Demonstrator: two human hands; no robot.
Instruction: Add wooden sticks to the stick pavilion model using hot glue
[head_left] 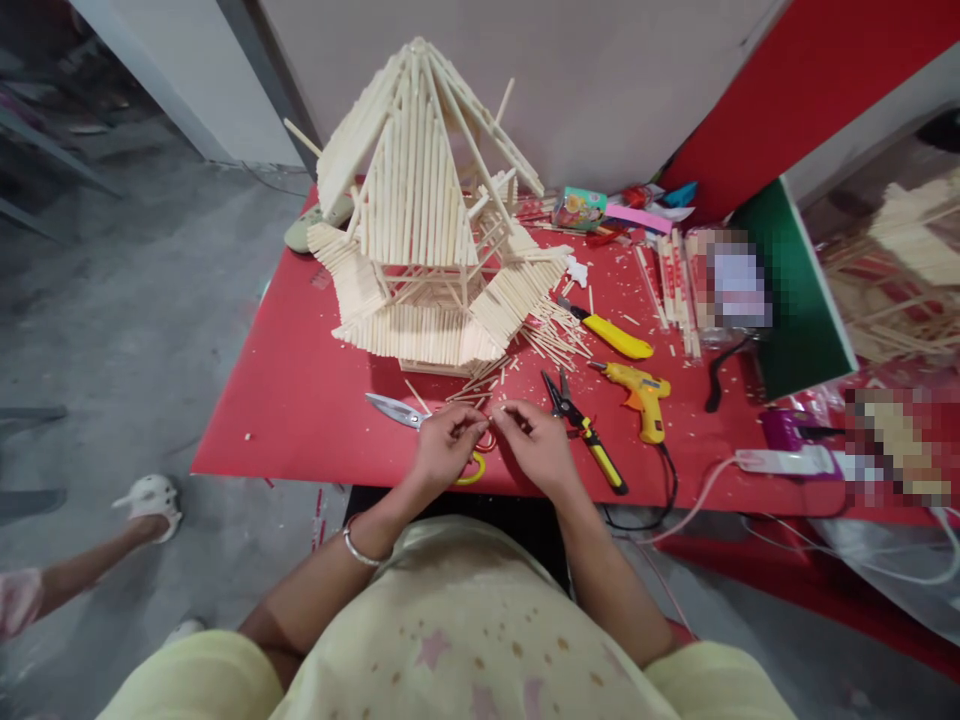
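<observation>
My left hand (448, 445) and my right hand (536, 440) are close together above the front edge of the red table (277, 400). Each has thumb and fingers pinched. Anything between the fingertips is too small to make out. Beneath them lies a pair of scissors (394, 410), its handles partly hidden by my left hand. Just beyond the hands stands a pavilion model (420, 220) built of thin wooden sticks, with a pointed upper roof and a flared lower one. Its upper roof has open gaps on the right. Cut sticks (555, 335) are scattered at its base.
Pliers (592, 450), a yellow glue gun (641, 395) with a cord, and a yellow utility knife (619, 337) lie to the right. Farther right are packs of sticks (679, 290), a green board (802, 300) and a power strip (787, 460). Another person's foot in a white clog (154, 500) is at left.
</observation>
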